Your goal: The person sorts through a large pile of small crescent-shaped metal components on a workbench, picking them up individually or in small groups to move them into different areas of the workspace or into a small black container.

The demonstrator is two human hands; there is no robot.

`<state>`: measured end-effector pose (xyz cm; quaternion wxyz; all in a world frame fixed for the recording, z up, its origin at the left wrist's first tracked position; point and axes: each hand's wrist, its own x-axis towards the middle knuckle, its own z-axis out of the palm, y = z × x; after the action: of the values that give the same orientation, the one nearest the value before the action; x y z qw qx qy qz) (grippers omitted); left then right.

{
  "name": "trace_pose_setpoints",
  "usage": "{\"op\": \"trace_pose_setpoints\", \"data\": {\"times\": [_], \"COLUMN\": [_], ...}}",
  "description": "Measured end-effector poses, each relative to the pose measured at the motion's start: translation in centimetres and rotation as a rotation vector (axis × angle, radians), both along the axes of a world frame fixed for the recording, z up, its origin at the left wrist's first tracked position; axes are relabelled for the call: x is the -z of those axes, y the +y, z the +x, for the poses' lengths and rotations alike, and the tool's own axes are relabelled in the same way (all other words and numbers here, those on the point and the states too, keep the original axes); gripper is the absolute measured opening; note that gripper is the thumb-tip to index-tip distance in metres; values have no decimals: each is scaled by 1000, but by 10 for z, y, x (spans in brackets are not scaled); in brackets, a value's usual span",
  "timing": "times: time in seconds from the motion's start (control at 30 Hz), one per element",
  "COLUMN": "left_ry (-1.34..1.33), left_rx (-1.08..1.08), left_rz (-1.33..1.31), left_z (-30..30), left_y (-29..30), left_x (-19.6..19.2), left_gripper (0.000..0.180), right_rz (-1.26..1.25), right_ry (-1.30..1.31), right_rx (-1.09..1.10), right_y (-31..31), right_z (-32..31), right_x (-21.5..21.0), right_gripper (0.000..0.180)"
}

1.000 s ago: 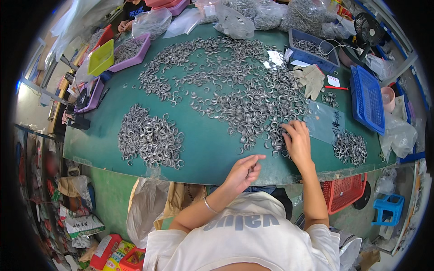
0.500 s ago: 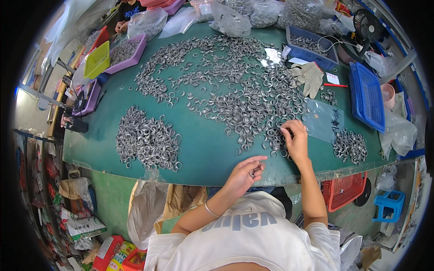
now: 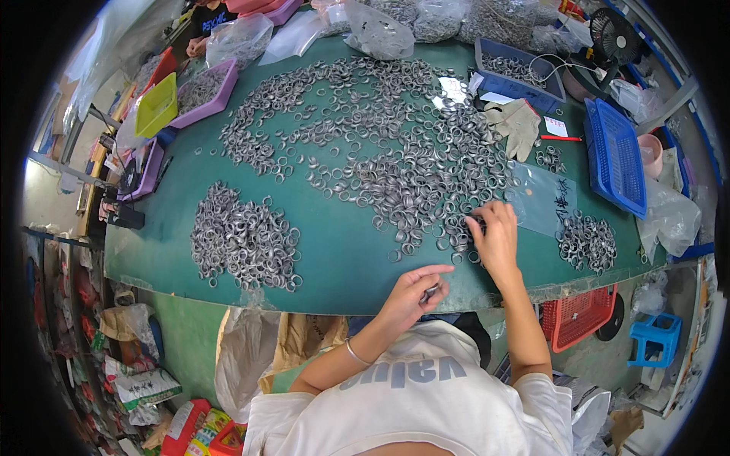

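Observation:
Many small grey metal rings (image 3: 395,175) lie in a broad spread across the green table (image 3: 334,258). My left hand (image 3: 414,298) is close to the table's front edge, its index finger stretched out and its other fingers curled round a few metal rings. At the near right end of the spread, my right hand (image 3: 498,237) bends its fingers and thumb down over metal rings; its fingertips are partly hidden. A separate heap of rings (image 3: 243,235) lies on the left, and a smaller heap (image 3: 588,243) on the right beside a clear plastic bag (image 3: 544,201).
Blue baskets (image 3: 616,159) and a blue bin (image 3: 525,76) stand at the right, near a pair of work gloves (image 3: 517,125) and a black fan (image 3: 614,38). Purple (image 3: 205,95) and yellow-green trays (image 3: 157,106) stand at the left. Plastic bags (image 3: 380,30) line the far edge, where another person's hand shows.
The table and everything on it sit slightly further left in the picture. My left hand's fingers have shifted a little, the index now reaching straighter; the right hand stays at the pile's edge.

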<state>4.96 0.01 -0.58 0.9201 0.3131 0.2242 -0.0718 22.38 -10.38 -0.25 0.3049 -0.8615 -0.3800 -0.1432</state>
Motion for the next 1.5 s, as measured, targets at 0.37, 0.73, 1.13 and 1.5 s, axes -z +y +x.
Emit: {"op": "trace_pose_setpoints", "data": {"times": [0.37, 0.73, 1.13, 1.5], "left_ry": [106, 99, -24, -25], "left_rx": [-224, -114, -242, -156], "left_rz": [-72, 55, 86, -95], "left_z": [9, 1, 7, -7], "left_y": [-7, -3, -13, 2], "left_x": [-3, 3, 5, 4], "left_gripper": [32, 29, 34, 26], "right_rz": [131, -47, 331, -31], "right_ry": [186, 54, 896, 69], "right_rx": [-533, -178, -99, -101], "right_y": [-12, 10, -15, 12], "right_z": [-50, -12, -42, -33], "right_x": [-27, -2, 1, -9], "right_gripper": [12, 9, 5, 7]}}
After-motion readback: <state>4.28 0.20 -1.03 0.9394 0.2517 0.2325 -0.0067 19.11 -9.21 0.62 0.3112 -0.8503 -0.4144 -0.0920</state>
